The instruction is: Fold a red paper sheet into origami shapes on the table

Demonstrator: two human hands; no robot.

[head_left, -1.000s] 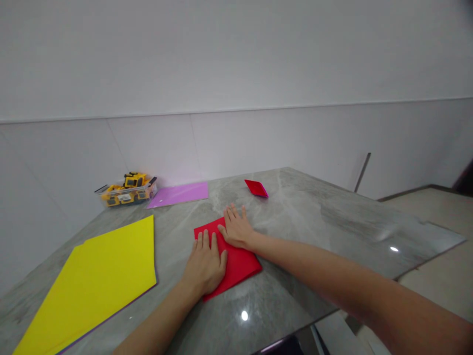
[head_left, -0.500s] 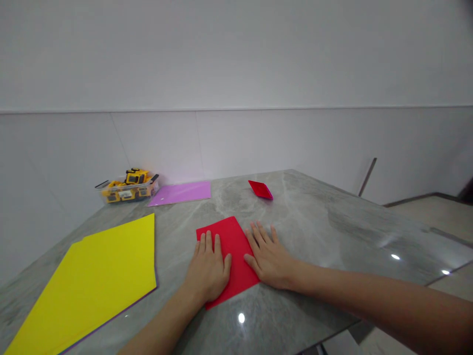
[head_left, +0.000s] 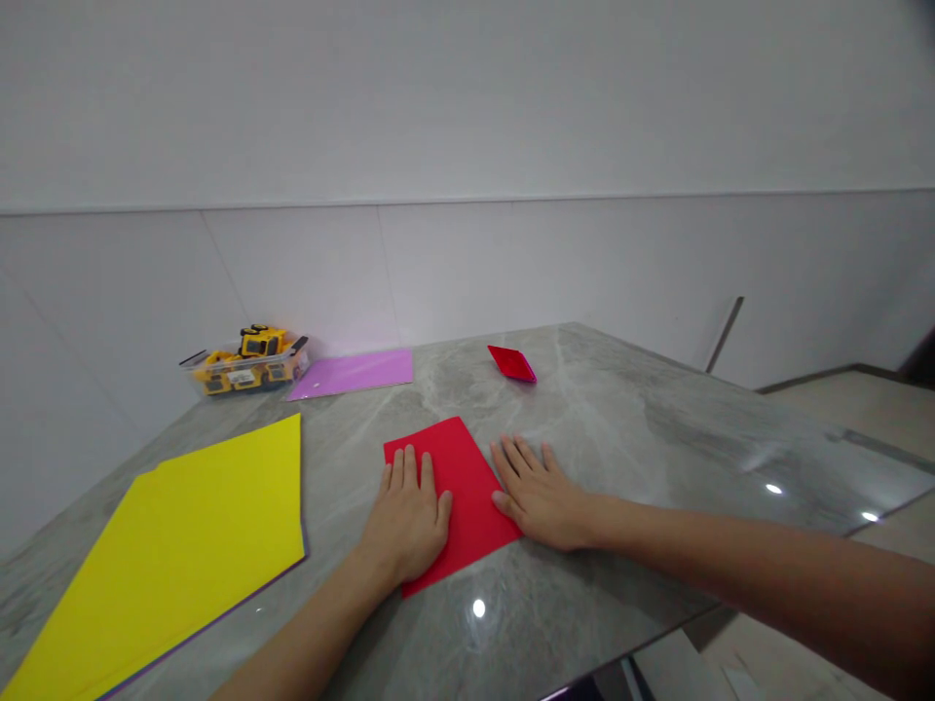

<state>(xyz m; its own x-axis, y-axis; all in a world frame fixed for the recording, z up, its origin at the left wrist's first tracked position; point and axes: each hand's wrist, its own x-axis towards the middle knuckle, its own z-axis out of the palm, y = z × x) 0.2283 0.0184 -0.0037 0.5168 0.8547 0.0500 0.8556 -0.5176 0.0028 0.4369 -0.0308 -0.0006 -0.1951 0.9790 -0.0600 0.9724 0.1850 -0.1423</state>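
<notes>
**Q:** How are the hands shown?

**A:** The left hand is laid flat, fingers extended, on the near left part of the red paper sheet. The right hand is spread palm down along its right edge. Nothing is gripped by either.

**Q:** Where is the sheet placed?

**A:** It is laid flat on the grey bench, right of a yellow sheet. A small red folded piece is seen farther back.

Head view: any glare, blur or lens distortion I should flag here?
Head view: bright reflected spots glare on the glossy grey marble table, one close by the flat red paper sheet; left hand and right hand look sharp, shadows faint; wide-angle lens stretches the right forearm at the frame edge.
</notes>
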